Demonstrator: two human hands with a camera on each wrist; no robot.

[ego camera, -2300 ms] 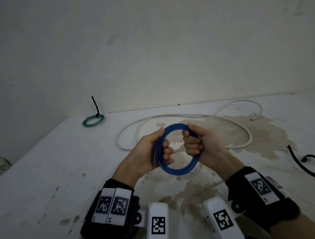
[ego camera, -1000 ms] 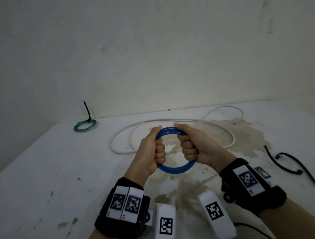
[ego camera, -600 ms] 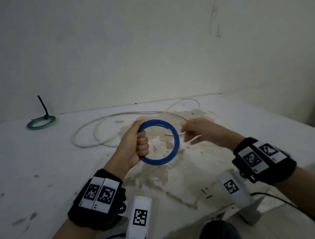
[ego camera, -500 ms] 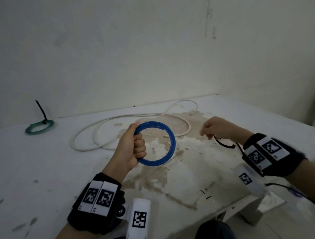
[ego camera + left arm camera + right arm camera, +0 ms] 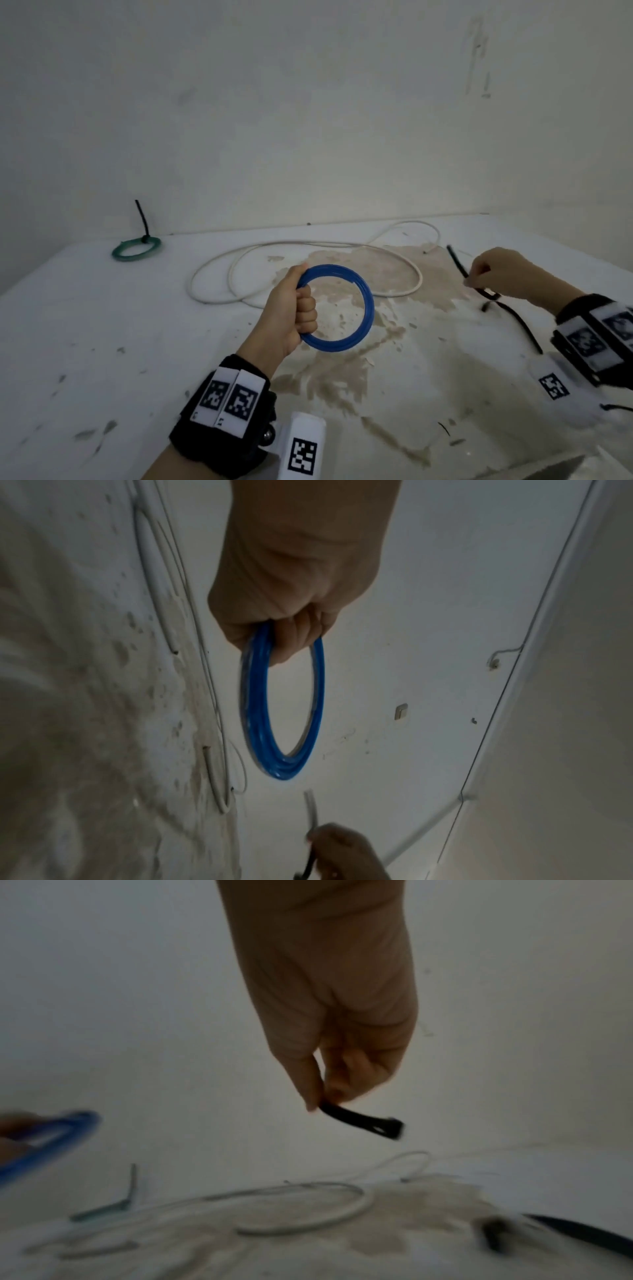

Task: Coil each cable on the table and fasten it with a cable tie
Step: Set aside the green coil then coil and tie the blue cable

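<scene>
My left hand (image 5: pixel 294 315) grips a coiled blue cable (image 5: pixel 363 301) upright above the middle of the table; the left wrist view shows the blue coil (image 5: pixel 260 723) hanging from curled fingers. To the right, my right hand (image 5: pixel 500 274) pinches a black cable tie (image 5: pixel 457 262) between thumb and fingers, lifted off the table. The right wrist view shows the tie (image 5: pixel 359 1121) with its head end sticking out beyond the fingertips. A loose white cable (image 5: pixel 308 270) sprawls in loops behind both hands.
A green coil (image 5: pixel 136 247) fastened with a black tie lies at the far left by the wall. A black cable (image 5: pixel 520 322) lies on the table under my right wrist. The white table (image 5: pixel 102 342) is stained brown in the middle; its front right corner is near.
My right hand let go of the blue coil, swung right, and picked up a black cable tie. The left hand kept hold of the coil throughout.
</scene>
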